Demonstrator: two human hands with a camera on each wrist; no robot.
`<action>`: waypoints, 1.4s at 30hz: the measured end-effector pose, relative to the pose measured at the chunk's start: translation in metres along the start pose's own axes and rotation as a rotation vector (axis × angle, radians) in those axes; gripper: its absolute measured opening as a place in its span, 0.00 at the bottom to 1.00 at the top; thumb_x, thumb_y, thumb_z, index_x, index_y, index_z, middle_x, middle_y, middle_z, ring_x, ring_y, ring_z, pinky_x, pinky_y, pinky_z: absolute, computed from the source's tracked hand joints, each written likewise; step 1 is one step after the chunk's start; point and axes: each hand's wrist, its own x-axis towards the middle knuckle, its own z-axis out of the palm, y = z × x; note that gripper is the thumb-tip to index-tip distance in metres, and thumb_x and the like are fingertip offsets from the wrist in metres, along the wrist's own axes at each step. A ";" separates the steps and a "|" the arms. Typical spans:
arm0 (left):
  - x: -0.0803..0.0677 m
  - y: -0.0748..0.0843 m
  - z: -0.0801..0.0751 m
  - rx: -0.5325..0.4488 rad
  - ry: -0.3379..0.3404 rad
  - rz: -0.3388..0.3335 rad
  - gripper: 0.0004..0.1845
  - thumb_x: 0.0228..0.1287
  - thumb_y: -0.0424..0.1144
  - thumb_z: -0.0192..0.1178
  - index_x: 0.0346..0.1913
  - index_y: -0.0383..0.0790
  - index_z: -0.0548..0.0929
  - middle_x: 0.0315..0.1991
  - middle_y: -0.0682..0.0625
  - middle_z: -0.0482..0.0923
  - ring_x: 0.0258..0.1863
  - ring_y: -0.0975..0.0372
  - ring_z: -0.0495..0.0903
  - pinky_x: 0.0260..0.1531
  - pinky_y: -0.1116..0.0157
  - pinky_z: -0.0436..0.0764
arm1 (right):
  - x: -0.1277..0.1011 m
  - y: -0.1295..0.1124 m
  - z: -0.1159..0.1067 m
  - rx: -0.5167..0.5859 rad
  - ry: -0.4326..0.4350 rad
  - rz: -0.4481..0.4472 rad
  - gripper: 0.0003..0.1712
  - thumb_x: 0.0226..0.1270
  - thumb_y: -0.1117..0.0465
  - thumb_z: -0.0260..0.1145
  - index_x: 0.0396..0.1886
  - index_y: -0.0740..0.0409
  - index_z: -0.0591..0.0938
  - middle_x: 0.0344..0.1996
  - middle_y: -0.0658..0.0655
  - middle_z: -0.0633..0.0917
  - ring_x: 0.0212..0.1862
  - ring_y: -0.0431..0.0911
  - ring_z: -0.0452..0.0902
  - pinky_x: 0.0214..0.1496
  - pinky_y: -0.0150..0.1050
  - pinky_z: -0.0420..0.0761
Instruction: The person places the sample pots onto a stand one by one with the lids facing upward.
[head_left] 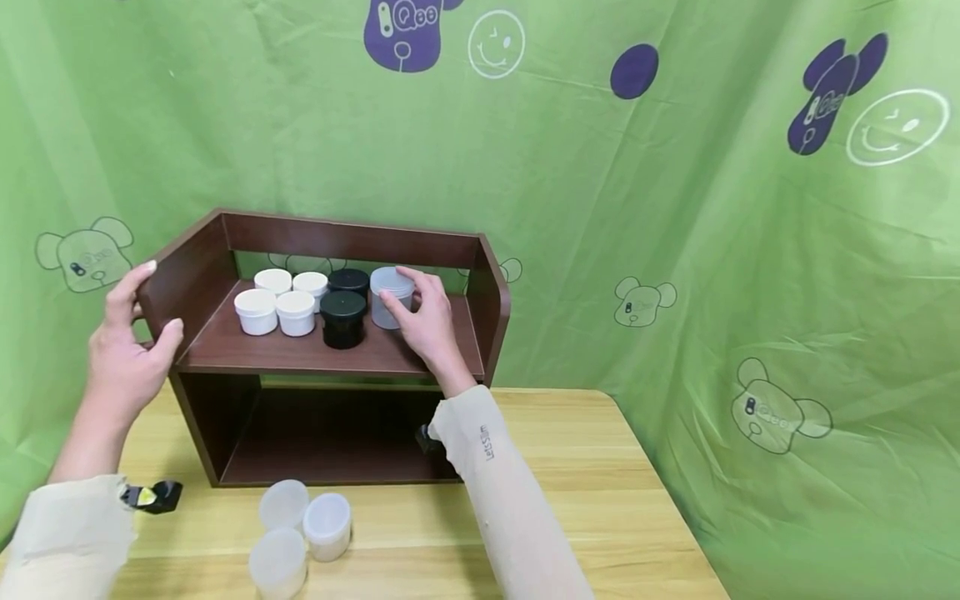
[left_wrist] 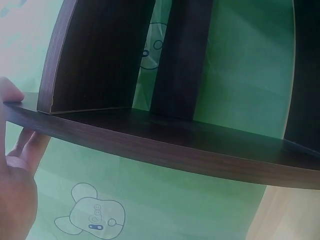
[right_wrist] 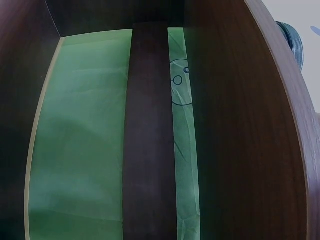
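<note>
A dark brown wooden shelf (head_left: 341, 354) stands on a wooden table (head_left: 600, 492). On its upper board sit several white jars (head_left: 257, 311), two black jars (head_left: 343, 319) and a grey jar (head_left: 387, 284). My right hand (head_left: 405, 293) reaches over the board and grips the grey jar, thumb in front and fingers behind. My left hand (head_left: 155, 302) holds the shelf's left side panel (head_left: 191, 275), thumb on the front edge. In the left wrist view my thumb (left_wrist: 10, 93) lies on the panel's edge (left_wrist: 150, 145). A ribbed lid edge (right_wrist: 290, 37) shows at the right wrist view's upper right.
Three translucent jars (head_left: 300, 533) lie in a cluster on the table in front of the shelf. The lower compartment (head_left: 337, 433) holds nothing visible. A green printed cloth (head_left: 675, 208) hangs close behind and to both sides. The table's right edge (head_left: 667, 508) is near.
</note>
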 end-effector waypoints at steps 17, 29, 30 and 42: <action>0.002 0.001 -0.001 -0.011 0.011 0.010 0.37 0.70 0.34 0.59 0.79 0.56 0.60 0.62 0.31 0.75 0.47 0.82 0.67 0.31 0.91 0.74 | 0.001 -0.003 -0.002 -0.022 -0.026 -0.005 0.32 0.69 0.51 0.73 0.71 0.49 0.77 0.62 0.60 0.77 0.62 0.53 0.79 0.69 0.44 0.82; 0.002 0.003 -0.002 -0.012 -0.010 0.008 0.38 0.70 0.34 0.58 0.79 0.57 0.59 0.62 0.24 0.73 0.46 0.83 0.65 0.29 0.92 0.73 | -0.001 -0.002 -0.005 -0.011 0.002 -0.027 0.37 0.66 0.51 0.75 0.73 0.50 0.75 0.63 0.59 0.74 0.65 0.54 0.74 0.71 0.47 0.78; 0.001 0.003 -0.001 -0.012 -0.012 0.009 0.38 0.70 0.34 0.58 0.79 0.57 0.59 0.62 0.23 0.73 0.46 0.83 0.64 0.29 0.92 0.73 | -0.002 -0.001 -0.005 -0.015 0.015 -0.041 0.37 0.66 0.51 0.76 0.73 0.50 0.76 0.64 0.59 0.74 0.66 0.55 0.73 0.71 0.49 0.77; -0.001 0.000 0.000 -0.013 -0.010 0.001 0.38 0.70 0.34 0.58 0.79 0.56 0.59 0.63 0.24 0.73 0.48 0.82 0.66 0.30 0.91 0.73 | -0.033 -0.017 -0.017 0.063 0.017 -0.232 0.33 0.67 0.55 0.75 0.71 0.49 0.78 0.63 0.57 0.75 0.66 0.53 0.71 0.70 0.58 0.77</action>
